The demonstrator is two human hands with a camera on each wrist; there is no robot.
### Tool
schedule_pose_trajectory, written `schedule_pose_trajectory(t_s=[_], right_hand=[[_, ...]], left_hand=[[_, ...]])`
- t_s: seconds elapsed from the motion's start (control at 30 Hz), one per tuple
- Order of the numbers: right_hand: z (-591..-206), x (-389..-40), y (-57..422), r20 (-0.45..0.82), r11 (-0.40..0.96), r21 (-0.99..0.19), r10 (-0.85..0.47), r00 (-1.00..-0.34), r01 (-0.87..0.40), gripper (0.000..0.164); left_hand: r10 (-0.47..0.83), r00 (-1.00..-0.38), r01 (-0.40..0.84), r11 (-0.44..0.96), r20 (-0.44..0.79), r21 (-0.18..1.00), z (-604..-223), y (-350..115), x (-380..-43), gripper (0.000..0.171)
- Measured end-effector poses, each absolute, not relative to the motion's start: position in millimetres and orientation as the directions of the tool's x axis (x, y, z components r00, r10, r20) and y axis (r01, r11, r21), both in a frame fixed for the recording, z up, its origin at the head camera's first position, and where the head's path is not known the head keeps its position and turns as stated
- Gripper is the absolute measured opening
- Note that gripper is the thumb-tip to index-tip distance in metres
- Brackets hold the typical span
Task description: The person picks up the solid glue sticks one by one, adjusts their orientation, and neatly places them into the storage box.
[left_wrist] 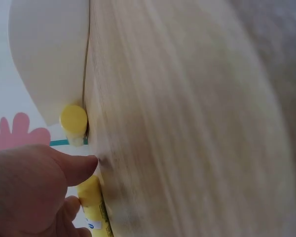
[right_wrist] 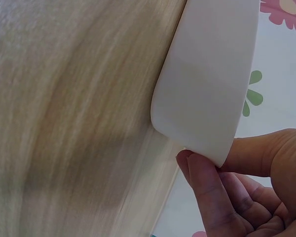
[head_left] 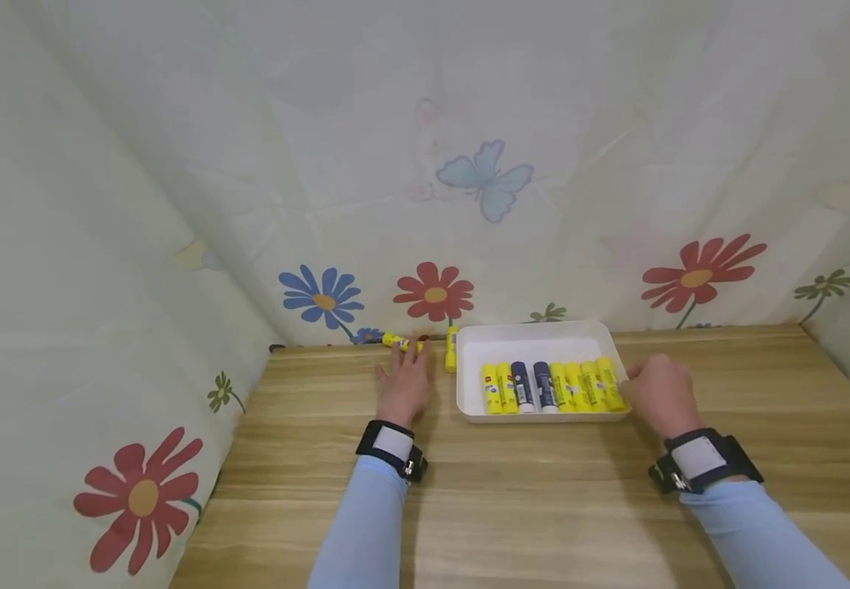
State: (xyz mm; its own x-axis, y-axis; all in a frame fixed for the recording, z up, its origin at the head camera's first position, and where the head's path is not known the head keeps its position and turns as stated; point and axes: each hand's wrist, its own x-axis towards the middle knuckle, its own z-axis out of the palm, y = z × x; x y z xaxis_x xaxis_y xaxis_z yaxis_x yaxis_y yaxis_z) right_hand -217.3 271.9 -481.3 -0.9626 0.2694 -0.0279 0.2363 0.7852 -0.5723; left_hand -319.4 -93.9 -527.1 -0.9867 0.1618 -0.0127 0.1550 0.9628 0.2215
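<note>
My left hand [head_left: 404, 388] reaches to the table's back edge, fingertips at a yellow glue stick [head_left: 393, 340] lying sideways. In the left wrist view the thumb stands apart from that glue stick [left_wrist: 92, 205], whose near end is partly behind the fingers. Another yellow glue stick [head_left: 451, 350] lies just right of this hand, against a white tray [head_left: 542, 348]. Thumb and fingers of my right hand [head_left: 662, 394] pinch the tray's right-hand end; the right wrist view shows the grip on its rim [right_wrist: 222, 153]. Inside, yellow glue sticks [head_left: 494, 388] and two dark blue ones [head_left: 520, 384] form a row along the front.
The wood-grain table [head_left: 513, 507] ends at a pale flowered curtain [head_left: 366, 204] right behind the tray. More curtain [head_left: 101, 343] hangs along the left side. Each wrist wears a black strap [head_left: 393, 446] with a small camera.
</note>
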Motion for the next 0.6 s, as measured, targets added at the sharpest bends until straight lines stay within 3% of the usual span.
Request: schedule_pose_trajectory(t_s=[0.3,0.6], right_hand=[[-483,-219,273,-0.024,0.792,-0.560,0.278,-0.960,0.243,0.028],[-482,-219,271,-0.041,0.790,-0.561,0.272,-0.961,0.248,0.030]], left_hand=[[0.169,-0.985,0.158,0.956,-0.023,0.248,-518,-93,-315,0.053],[0.140,-0.990,0.137,0.979,-0.003,0.153,-511,-92,-312,0.053]])
